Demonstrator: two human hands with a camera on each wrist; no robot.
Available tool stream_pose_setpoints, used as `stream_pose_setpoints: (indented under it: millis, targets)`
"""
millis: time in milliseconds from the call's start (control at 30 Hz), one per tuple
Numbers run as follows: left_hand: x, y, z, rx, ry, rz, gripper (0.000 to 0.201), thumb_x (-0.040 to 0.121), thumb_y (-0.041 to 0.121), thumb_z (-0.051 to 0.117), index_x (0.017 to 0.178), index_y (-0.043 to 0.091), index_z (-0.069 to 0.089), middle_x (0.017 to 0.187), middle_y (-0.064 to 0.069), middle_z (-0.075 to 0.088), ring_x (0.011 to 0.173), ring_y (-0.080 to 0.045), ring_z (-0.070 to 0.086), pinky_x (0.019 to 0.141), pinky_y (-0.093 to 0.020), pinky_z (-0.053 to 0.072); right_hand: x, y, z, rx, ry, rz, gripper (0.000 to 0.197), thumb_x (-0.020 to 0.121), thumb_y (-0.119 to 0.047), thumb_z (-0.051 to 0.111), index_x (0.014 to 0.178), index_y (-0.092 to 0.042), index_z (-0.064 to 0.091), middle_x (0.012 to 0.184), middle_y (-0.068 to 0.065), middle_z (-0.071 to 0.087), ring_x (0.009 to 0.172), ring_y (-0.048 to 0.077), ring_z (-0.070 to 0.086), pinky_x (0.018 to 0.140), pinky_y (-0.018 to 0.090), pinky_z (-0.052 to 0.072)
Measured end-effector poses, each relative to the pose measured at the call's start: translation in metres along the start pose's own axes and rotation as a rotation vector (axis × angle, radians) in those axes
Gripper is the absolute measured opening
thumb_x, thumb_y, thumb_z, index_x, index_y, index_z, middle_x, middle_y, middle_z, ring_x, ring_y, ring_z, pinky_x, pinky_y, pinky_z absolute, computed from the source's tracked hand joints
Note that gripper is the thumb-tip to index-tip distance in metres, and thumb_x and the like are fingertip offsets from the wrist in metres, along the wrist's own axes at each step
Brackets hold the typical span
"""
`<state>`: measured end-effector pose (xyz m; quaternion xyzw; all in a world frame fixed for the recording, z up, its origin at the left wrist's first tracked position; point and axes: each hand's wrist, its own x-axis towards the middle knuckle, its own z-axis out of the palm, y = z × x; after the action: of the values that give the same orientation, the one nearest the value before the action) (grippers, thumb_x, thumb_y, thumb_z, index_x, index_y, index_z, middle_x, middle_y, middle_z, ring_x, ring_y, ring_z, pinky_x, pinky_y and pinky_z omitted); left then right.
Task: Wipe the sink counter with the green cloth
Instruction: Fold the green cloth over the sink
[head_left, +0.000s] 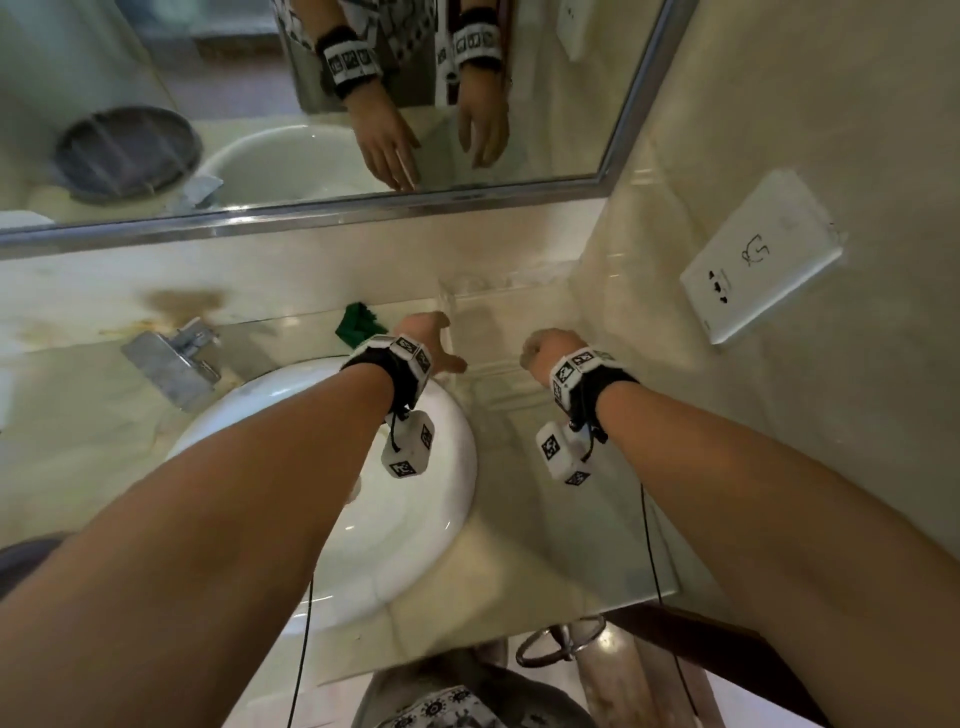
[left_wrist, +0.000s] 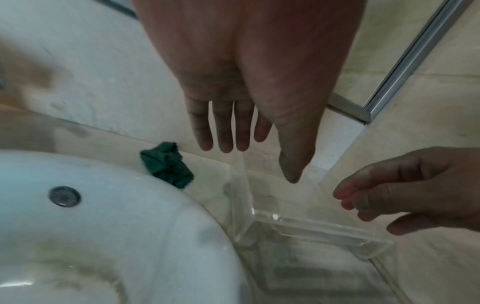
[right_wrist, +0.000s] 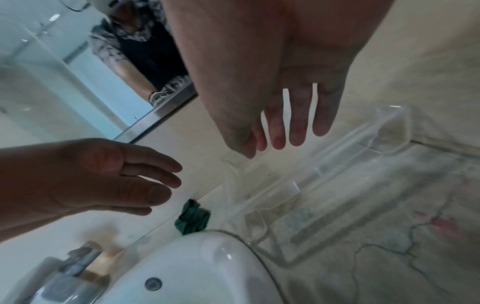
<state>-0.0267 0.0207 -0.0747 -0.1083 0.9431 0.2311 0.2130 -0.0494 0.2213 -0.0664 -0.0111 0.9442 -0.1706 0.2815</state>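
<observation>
Your left hand (left_wrist: 249, 86) hangs in the air over the bench (head_left: 545, 519), with its fingers straight and a little spread, and it holds nothing. Your right hand (right_wrist: 293, 98) is up in the air too, fingers straight and loose, with nothing in it. The green cloth (left_wrist: 167, 165) lies in a crumpled lump on the bench at the back, by the wall, just beside the rim of the white sink (head_left: 415, 519). Your left hand is near the cloth but does not touch it. A clear plastic tray (left_wrist: 324, 228) sits on the bench to the right of the cloth, under your right hand. A shiny tap (head_left: 171, 364) stands at the back of the sink, and a mirror (head_left: 311, 104) hangs on the wall above.
</observation>
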Motion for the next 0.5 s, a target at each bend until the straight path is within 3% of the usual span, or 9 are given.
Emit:
stream_pose_setpoints:
  millis: [100,233,367,500]
  targets:
    - [-0.033,-0.017,-0.013,0.031,0.040,-0.010,0.079,0.075,0.044,0.080,0.141,0.014,0.046,0.138,-0.008,0.053,0.126,-0.027,0.051,0.104,-0.035,0.043,-0.019,-0.018,0.004,-0.015,-0.008,-0.106,0.040,0.090,-0.033,0.058,0.128,-0.019,0.058,0.136,0.006,0.056,0.120,0.027,0.055,0.102,0.035,0.045]
    - [-0.072,-0.041,-0.031,0.055,0.096,-0.055,0.073,0.076,0.039,0.081,0.137,0.013,0.051,0.135,-0.009,0.057,0.121,-0.029,0.055,0.100,-0.038,0.047,-0.040,-0.049,0.011,-0.037,-0.004,-0.221,0.042,0.087,-0.029,0.063,0.127,-0.018,0.059,0.134,0.006,0.058,0.120,0.027,0.056,0.103,0.034,0.045]
    - [-0.091,-0.067,-0.045,0.027,0.146,-0.096,0.065,0.081,0.031,0.078,0.137,0.013,0.053,0.133,-0.010,0.058,0.118,-0.030,0.058,0.101,-0.035,0.046,-0.047,-0.079,0.019,-0.039,-0.026,-0.260,0.042,0.087,-0.026,0.065,0.127,-0.016,0.060,0.133,0.007,0.058,0.119,0.026,0.057,0.102,0.031,0.045]
    - [-0.088,-0.100,-0.057,-0.006,0.165,-0.141,0.054,0.084,0.034,0.072,0.131,0.014,0.055,0.123,-0.010,0.063,0.104,-0.030,0.063,0.090,-0.040,0.054,-0.042,-0.110,0.031,-0.045,-0.051,-0.267,0.040,0.087,-0.026,0.062,0.126,-0.018,0.061,0.133,0.007,0.058,0.118,0.026,0.057,0.102,0.031,0.045]
